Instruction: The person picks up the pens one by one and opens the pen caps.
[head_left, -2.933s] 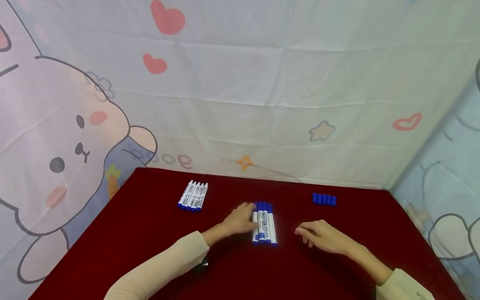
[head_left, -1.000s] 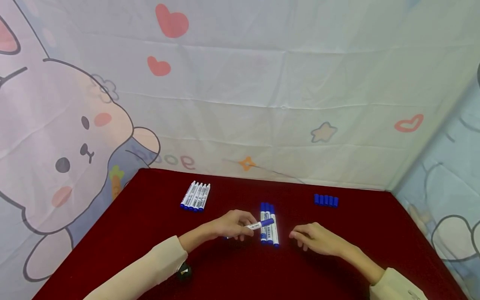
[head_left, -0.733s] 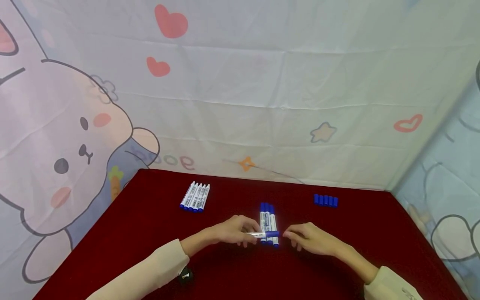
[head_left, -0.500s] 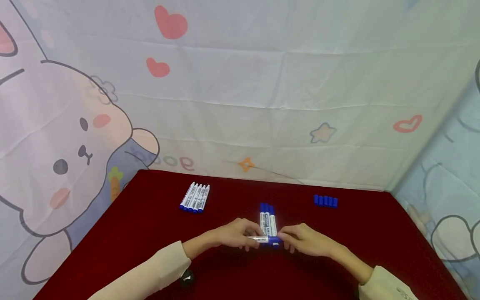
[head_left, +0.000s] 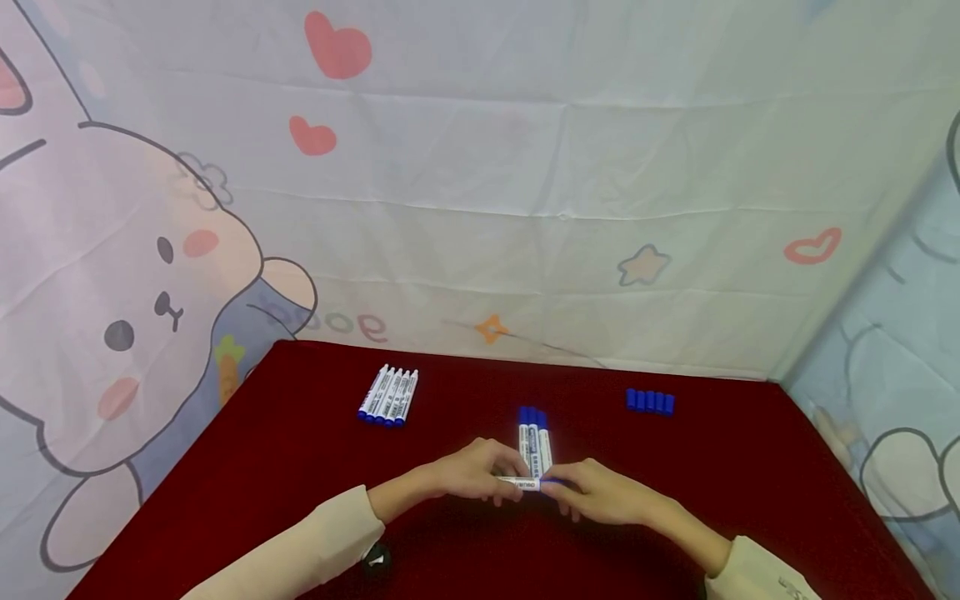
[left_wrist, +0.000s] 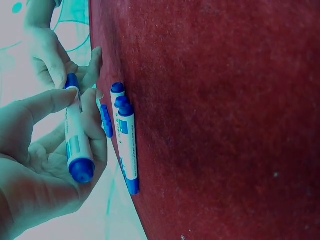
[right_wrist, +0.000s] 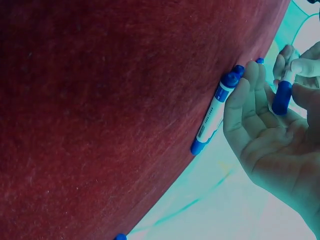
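Observation:
Low over the table, my left hand (head_left: 476, 468) holds a white marker (head_left: 528, 483) sideways, its barrel pinched between thumb and fingers. The marker's blue end plug (left_wrist: 81, 170) faces the left wrist camera. From the other side my right hand (head_left: 600, 492) pinches the blue cap (right_wrist: 283, 97) between thumb and fingers; the cap is on the barrel's end, partly hidden by the fingers in the head view. Just beyond the hands, three capped markers (head_left: 534, 450) lie side by side, blue caps pointing away, their near ends hidden behind the held marker.
Several uncapped white markers (head_left: 387, 396) lie in a row at the back left, tips pointing away. A row of loose blue caps (head_left: 650, 402) sits at the back right. A small black object (head_left: 377, 558) shows by the left sleeve. Printed cloth (head_left: 465, 167) hangs behind the red table (head_left: 315, 433).
My left hand picked a marker from the group, turned it sideways and brought it nearer to me. My right hand moved left and took hold of its cap.

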